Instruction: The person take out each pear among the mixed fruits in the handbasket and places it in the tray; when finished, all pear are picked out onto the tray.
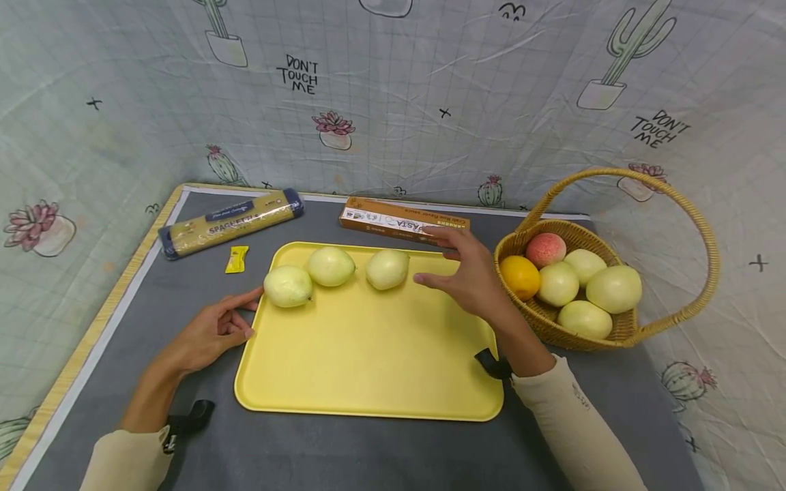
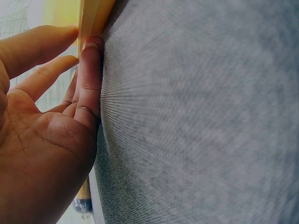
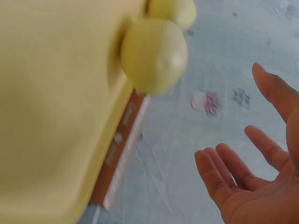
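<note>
Three pale green round fruits lie on the yellow tray (image 1: 368,354) near its far edge: one at the left corner (image 1: 287,286), one beside it (image 1: 331,266), and a third fruit (image 1: 387,269) nearer the middle. My left hand (image 1: 205,337) touches the tray's left rim with its fingertips; in the left wrist view the hand (image 2: 51,121) rests against the grey cloth at the rim. Above the tray's far right part, my right hand (image 1: 469,273) is spread and empty, just right of the third fruit. The right wrist view shows that hand (image 3: 257,182) apart from the fruit (image 3: 154,56).
A wicker basket (image 1: 660,324) at the right holds a peach (image 1: 546,249), an orange (image 1: 519,277) and several pale green fruits. Behind the tray lie a spaghetti pack (image 1: 230,224) and a pasta box (image 1: 399,219). A small yellow packet (image 1: 236,259) lies left of the tray.
</note>
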`<state>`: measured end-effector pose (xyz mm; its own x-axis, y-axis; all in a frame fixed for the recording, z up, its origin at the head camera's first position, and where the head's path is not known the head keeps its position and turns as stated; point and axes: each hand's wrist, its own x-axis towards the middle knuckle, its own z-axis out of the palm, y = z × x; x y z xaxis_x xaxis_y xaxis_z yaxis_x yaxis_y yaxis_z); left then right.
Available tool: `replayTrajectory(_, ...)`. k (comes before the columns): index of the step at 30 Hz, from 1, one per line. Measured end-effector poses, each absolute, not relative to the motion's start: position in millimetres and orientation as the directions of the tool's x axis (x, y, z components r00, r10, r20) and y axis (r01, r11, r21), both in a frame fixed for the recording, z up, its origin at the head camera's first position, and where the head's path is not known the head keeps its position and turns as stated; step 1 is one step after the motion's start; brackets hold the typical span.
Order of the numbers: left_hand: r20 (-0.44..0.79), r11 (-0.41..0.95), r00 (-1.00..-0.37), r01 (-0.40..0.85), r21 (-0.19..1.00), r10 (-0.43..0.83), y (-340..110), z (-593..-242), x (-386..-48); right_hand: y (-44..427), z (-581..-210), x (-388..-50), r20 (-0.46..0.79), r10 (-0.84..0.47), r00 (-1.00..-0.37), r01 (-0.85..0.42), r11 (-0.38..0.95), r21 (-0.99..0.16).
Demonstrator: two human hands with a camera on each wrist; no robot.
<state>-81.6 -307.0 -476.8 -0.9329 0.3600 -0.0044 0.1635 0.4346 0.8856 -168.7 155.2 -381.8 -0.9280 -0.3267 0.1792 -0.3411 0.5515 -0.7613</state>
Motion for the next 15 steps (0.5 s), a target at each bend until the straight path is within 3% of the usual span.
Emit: replayTrajectory(15,-0.017,0.446,-0.932,0.158,0.881,0.363,-307,-478,-83,244,-361,-144,0.322,-0.114,-0.94,-0.316,0.645,-0.696)
